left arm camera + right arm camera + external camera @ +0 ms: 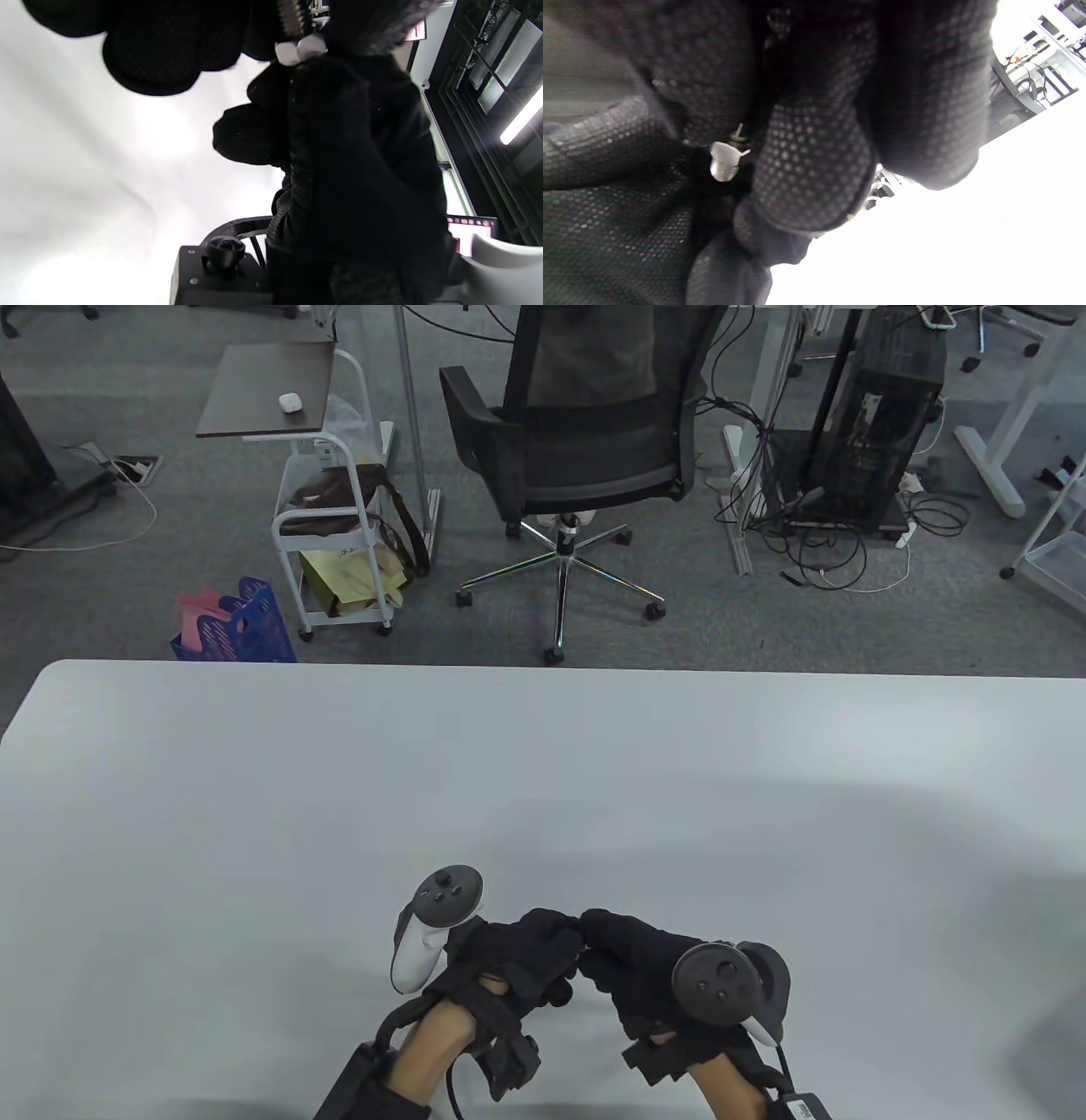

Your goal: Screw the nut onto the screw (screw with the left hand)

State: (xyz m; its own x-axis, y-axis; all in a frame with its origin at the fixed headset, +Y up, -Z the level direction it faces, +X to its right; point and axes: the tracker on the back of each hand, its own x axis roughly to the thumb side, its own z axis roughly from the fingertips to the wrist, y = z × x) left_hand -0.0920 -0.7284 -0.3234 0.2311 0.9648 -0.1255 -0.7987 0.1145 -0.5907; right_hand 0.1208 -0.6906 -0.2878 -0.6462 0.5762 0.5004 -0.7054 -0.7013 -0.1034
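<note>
A white table (254,814) fills the near half of the table view, with an office floor, a black swivel chair (577,449) and a small trolley (339,534) beyond its far edge. Both gloved hands meet over the table's near edge, fingertips touching at the centre. The left hand (509,954) has its fingers curled inward, and the right hand (632,963) is curled to face it. From above, the small parts between them are hidden. The left wrist view shows a pale nut (300,48) sitting at the end of a dark threaded screw (292,19), pinched where the fingers of the two hands meet; which hand's fingers close on which part cannot be told for certain. The right wrist view shows a small pale fitting (724,161) wedged between dotted glove fingers (810,169), so that hand is pinching something too. The screw's long axis seems to run roughly between the two sets of fingertips, so the nut lies straight ahead of the left fingertips, right at their grip and clear of the table. I judge the coming turn depends on holding that axis in line while the left fingers twist.
</note>
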